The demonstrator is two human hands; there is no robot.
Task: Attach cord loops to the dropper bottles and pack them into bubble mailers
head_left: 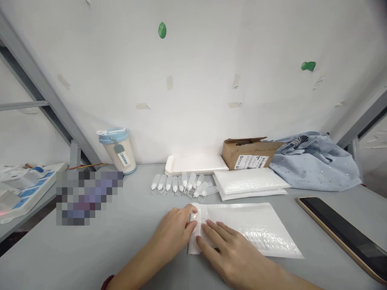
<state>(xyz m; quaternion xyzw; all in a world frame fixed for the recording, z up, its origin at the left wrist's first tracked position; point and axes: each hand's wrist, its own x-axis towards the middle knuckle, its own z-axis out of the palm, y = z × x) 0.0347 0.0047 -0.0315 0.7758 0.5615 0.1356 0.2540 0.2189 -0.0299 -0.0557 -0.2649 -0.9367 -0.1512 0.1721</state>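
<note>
A white bubble mailer (260, 229) lies flat on the grey table in front of me, its flap end towards the left. My left hand (177, 225) grips that end, with thumb and index finger closed on the flap's edge. Across the mailer near the flap, my right hand (226, 245) rests with fingers stretched out and pressed on the surface. Its palm hides part of the lower edge. Just beyond the mailer, several small clear squeeze bottles (184, 182) lie in a loose row, some with thin loops at their caps.
More white bubble mailers (250, 181) are stacked behind on the right, others (196, 164) against the wall. An open cardboard box (254, 155), blue cloth (317, 165) and phone (344, 233) are on the right. Left are a cup (119, 153), a blurred-out item (90, 197) and a power strip (33, 193).
</note>
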